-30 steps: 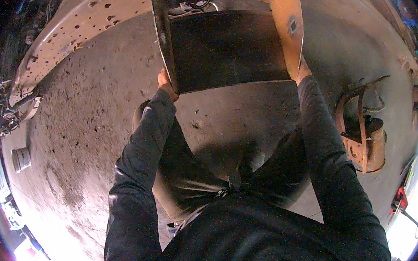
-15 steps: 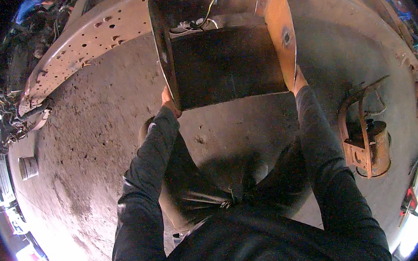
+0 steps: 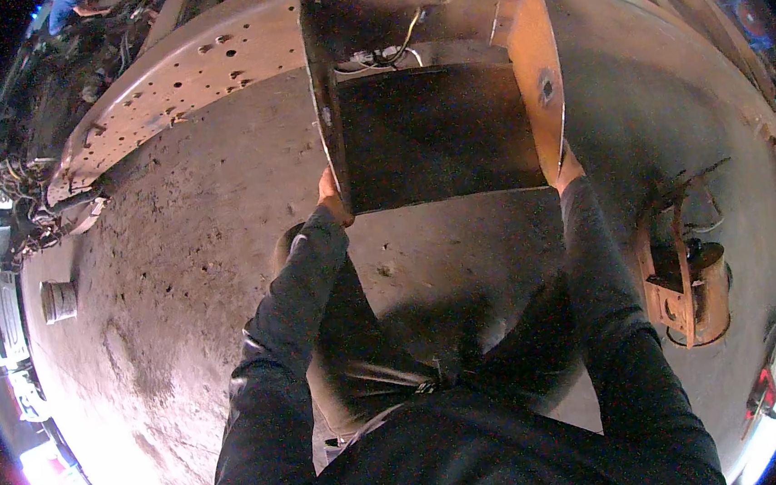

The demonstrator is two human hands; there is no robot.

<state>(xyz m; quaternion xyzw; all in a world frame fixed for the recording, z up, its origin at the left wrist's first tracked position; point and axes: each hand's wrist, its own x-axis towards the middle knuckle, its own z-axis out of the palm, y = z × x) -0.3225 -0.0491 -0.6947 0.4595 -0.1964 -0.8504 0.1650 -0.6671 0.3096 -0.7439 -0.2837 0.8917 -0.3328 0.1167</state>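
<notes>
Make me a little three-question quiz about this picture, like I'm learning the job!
1. True or false: both hands grip the rusty metal bracket.
2. Which hand is on the bracket's orange side plate? A) left hand B) right hand
3. Fill in: the rusty round part on the concrete floor lies to the person's ____.

Key
1. True: the left hand and the right hand each hold a lower corner.
2. B
3. right

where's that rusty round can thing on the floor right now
The rusty can sits on the concrete floor at the head view's right, just right of the person's right forearm, below the held metal bracket.
</notes>
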